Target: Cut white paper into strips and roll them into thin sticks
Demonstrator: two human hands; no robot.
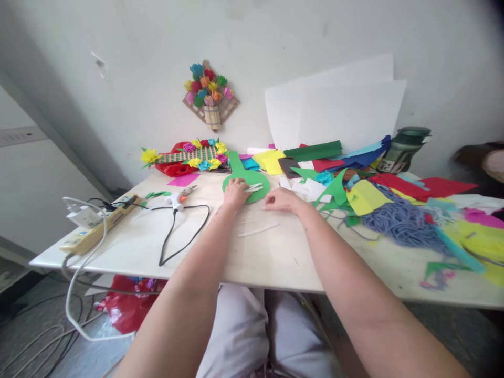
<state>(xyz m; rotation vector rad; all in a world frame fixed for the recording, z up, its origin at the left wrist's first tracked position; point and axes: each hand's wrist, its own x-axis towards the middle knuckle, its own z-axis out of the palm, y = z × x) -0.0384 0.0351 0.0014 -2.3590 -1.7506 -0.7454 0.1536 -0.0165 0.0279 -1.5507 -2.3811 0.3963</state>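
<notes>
A green paper cutout [259,197] with a round body and a long neck lies on the table. Several short white strips [255,187] rest on its round part. My left hand [235,192] lies flat over the cutout's left side, its fingertips beside those strips. Just right of the cutout, my right hand [282,201] is low over the tabletop with fingers curled together; anything between them is too small to make out. One longer white strip [259,230] lies on the table nearer to me, between my forearms.
On the left are a white glue gun [176,201] with a looped black cord and a power strip [98,223]. Coloured paper scraps [368,197], blue-grey yarn [405,220] and a dark green bottle [405,149] crowd the right. A flower-trimmed craft [189,156] stands behind.
</notes>
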